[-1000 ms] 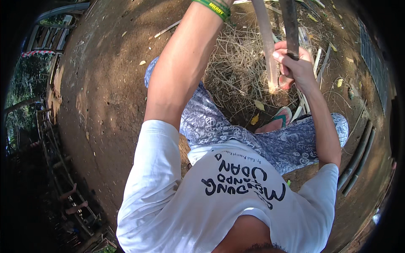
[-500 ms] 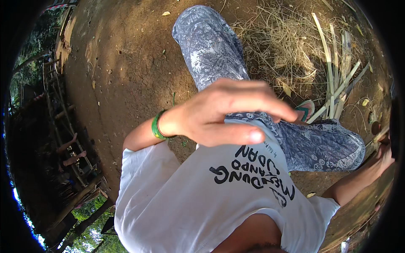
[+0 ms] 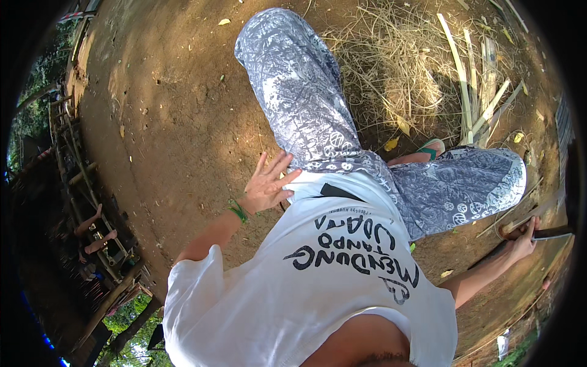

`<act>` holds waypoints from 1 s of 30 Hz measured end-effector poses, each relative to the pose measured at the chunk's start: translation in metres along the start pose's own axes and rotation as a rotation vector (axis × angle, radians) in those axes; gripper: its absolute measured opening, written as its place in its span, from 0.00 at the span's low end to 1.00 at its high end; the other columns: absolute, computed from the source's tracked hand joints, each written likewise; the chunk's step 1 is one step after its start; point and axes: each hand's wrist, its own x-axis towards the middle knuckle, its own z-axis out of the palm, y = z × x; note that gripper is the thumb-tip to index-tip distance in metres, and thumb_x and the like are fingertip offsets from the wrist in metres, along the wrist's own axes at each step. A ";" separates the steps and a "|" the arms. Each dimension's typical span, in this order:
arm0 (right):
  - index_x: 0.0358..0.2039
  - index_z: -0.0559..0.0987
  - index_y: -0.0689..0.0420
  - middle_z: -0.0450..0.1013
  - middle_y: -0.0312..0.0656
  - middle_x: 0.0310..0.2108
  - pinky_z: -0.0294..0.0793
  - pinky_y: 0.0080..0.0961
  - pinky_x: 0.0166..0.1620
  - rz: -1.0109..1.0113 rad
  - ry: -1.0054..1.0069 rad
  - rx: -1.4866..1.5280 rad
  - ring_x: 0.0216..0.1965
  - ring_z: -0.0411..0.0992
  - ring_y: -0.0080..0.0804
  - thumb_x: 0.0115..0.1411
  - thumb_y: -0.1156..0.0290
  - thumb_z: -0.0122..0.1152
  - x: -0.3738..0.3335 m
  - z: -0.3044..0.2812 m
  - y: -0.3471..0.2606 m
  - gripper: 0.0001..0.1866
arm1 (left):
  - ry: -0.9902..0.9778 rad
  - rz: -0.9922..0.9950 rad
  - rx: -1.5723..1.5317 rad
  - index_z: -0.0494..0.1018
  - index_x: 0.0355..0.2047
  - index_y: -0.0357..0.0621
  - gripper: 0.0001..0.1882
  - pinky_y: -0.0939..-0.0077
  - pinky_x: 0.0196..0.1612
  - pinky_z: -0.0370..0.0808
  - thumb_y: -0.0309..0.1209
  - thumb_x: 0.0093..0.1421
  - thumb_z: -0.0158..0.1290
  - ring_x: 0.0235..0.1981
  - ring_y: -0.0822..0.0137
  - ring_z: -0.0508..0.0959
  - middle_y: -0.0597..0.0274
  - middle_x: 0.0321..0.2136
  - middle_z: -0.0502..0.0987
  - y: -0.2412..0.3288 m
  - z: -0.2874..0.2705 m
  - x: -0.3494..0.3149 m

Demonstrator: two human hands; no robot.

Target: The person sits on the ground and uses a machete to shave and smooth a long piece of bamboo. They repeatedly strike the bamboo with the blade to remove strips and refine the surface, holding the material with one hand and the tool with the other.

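My left hand (image 3: 269,185), with a green band at the wrist, rests against the side of my hip at the white shirt's hem. Its fingers are spread and hold nothing. At the far right, my right hand (image 3: 521,241) is closed around what looks like a knife (image 3: 553,233), its dark flat blade pointing outward with a bright edge. A brown rounded piece (image 3: 505,230) shows beside the fingers; whether it belongs to the knife I cannot tell. Part of the grip is hidden by the fingers.
My patterned trouser legs (image 3: 293,79) spread over brown soil. Ahead on the right lie a heap of thin dry shavings (image 3: 397,67) and several pale split strips (image 3: 458,67). A sandalled foot (image 3: 431,150) sits near them. Far left, a pole structure (image 3: 73,147) stands with someone's limbs (image 3: 98,238) beside it.
My left hand has dropped from in front of my chest to the left, down to my hip. At the right, my right hand has moved inward, and the dark blade now shows.
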 end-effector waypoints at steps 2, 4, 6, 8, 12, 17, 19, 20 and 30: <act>0.46 0.80 0.63 0.73 0.33 0.28 0.61 0.15 0.24 0.188 0.025 -0.083 0.22 0.64 0.17 0.61 0.74 0.66 -0.033 0.012 0.026 0.13 | -0.210 -0.563 0.115 0.74 0.56 0.53 0.22 0.49 0.56 0.69 0.46 0.66 0.48 0.57 0.51 0.72 0.43 0.58 0.68 -0.087 0.036 -0.031; 0.47 0.80 0.64 0.73 0.33 0.25 0.62 0.16 0.24 0.233 0.054 -0.269 0.23 0.65 0.17 0.61 0.72 0.65 -0.078 0.027 0.030 0.15 | 0.113 -0.807 -0.021 0.79 0.42 0.45 0.18 0.59 0.33 0.78 0.43 0.67 0.47 0.27 0.54 0.83 0.51 0.27 0.83 -0.115 0.036 -0.032; 0.46 0.81 0.64 0.76 0.34 0.29 0.66 0.17 0.29 0.243 0.127 -0.299 0.25 0.67 0.18 0.60 0.73 0.65 -0.106 0.019 0.075 0.14 | 0.310 -0.629 -0.279 0.77 0.41 0.37 0.20 0.60 0.38 0.77 0.42 0.68 0.46 0.33 0.52 0.82 0.51 0.29 0.80 -0.044 -0.035 0.024; 0.44 0.80 0.66 0.77 0.36 0.31 0.68 0.18 0.30 0.253 0.115 -0.323 0.27 0.69 0.19 0.59 0.74 0.65 -0.117 0.029 0.103 0.13 | 0.291 -0.270 -0.529 0.76 0.43 0.36 0.20 0.59 0.46 0.74 0.42 0.68 0.46 0.42 0.49 0.79 0.48 0.38 0.78 0.020 -0.064 0.051; 0.42 0.81 0.67 0.79 0.37 0.32 0.72 0.18 0.33 0.301 0.094 -0.330 0.29 0.72 0.19 0.58 0.75 0.65 -0.139 0.049 0.108 0.12 | -0.173 0.467 -0.622 0.77 0.45 0.40 0.18 0.47 0.65 0.56 0.41 0.65 0.49 0.65 0.45 0.62 0.43 0.61 0.66 0.101 -0.069 0.120; 0.42 0.81 0.65 0.78 0.34 0.30 0.69 0.19 0.29 0.284 0.159 -0.255 0.25 0.69 0.17 0.59 0.73 0.65 -0.144 0.042 0.091 0.12 | -0.094 0.415 -0.124 0.83 0.41 0.50 0.14 0.39 0.68 0.45 0.39 0.59 0.55 0.70 0.43 0.54 0.51 0.66 0.62 0.114 -0.049 0.202; 0.42 0.81 0.65 0.78 0.34 0.29 0.69 0.20 0.30 0.308 0.186 -0.250 0.26 0.69 0.17 0.59 0.73 0.65 -0.141 0.034 0.077 0.12 | -0.211 0.508 -0.070 0.86 0.32 0.52 0.10 0.40 0.68 0.50 0.38 0.55 0.58 0.65 0.47 0.64 0.50 0.62 0.68 0.117 -0.058 0.229; 0.41 0.81 0.65 0.78 0.35 0.29 0.69 0.20 0.30 0.320 0.197 -0.247 0.26 0.69 0.18 0.59 0.73 0.65 -0.140 0.031 0.071 0.12 | -0.339 0.488 -0.126 0.86 0.31 0.52 0.10 0.40 0.67 0.52 0.39 0.55 0.59 0.63 0.48 0.66 0.49 0.60 0.70 0.113 -0.055 0.238; 0.47 0.81 0.63 0.81 0.49 0.31 0.75 0.31 0.39 0.333 0.340 -0.732 0.33 0.79 0.33 0.55 0.68 0.64 -0.057 -0.030 0.113 0.19 | -0.381 0.461 -0.243 0.77 0.35 0.39 0.15 0.43 0.63 0.60 0.40 0.58 0.59 0.53 0.47 0.73 0.48 0.48 0.75 0.154 -0.082 0.206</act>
